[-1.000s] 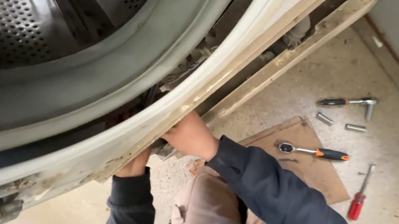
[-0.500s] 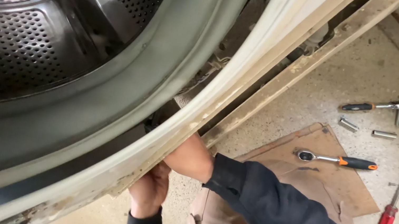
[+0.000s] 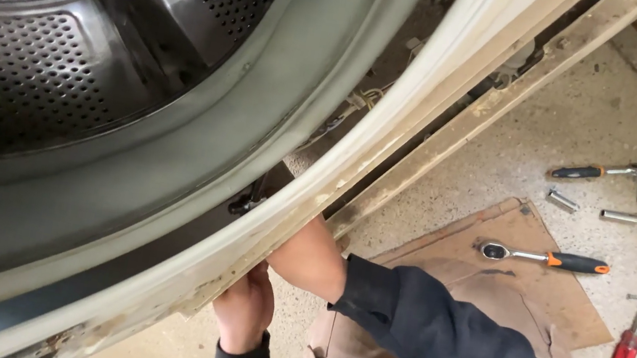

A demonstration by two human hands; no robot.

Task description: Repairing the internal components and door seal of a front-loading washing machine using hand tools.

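**Both hands up behind the washer's front panel edge**

Nearest: left hand [image 3: 242, 312], dark cuff, fingers curled up against the underside of the cream front panel edge [image 3: 306, 203], gripping or pressing there; fingertips hidden, so can't tell exactly what they pinch. Right hand is out of sight: only the bare forearm [image 3: 310, 259] shows, running from the dark sleeve [image 3: 461, 355] into the gap behind the panel. Spread or closed, can't tell.

Step, as I judge it: feeling or working at sth inside the cabinet, behind the panel's lower edge, w/ left hand steadying the panel. Next move looks blind, by touch only, needing slow wrist work since the gap is narrow and the panel's metal edge sits right against the forearm. Risk of scraping the arm on that lip.

Room: tight betw. panel edge and the wooden-looking strip [image 3: 502, 97] just beyond; no side play for the arm. Grey door gasket [image 3: 194, 159] and perforated steel drum [image 3: 38, 66] fill the upper left.

Farther out on the speckled floor [image 3: 506, 175]: cardboard sheet [image 3: 538, 299] under the knee, orange-handled ratchet [image 3: 544, 258] on it; red screwdriver [image 3: 630, 335] off its right edge; second ratchet [image 3: 609, 171] and two sockets [image 3: 591, 208] beyond, near the wall. All within right-side reach, floor open there.
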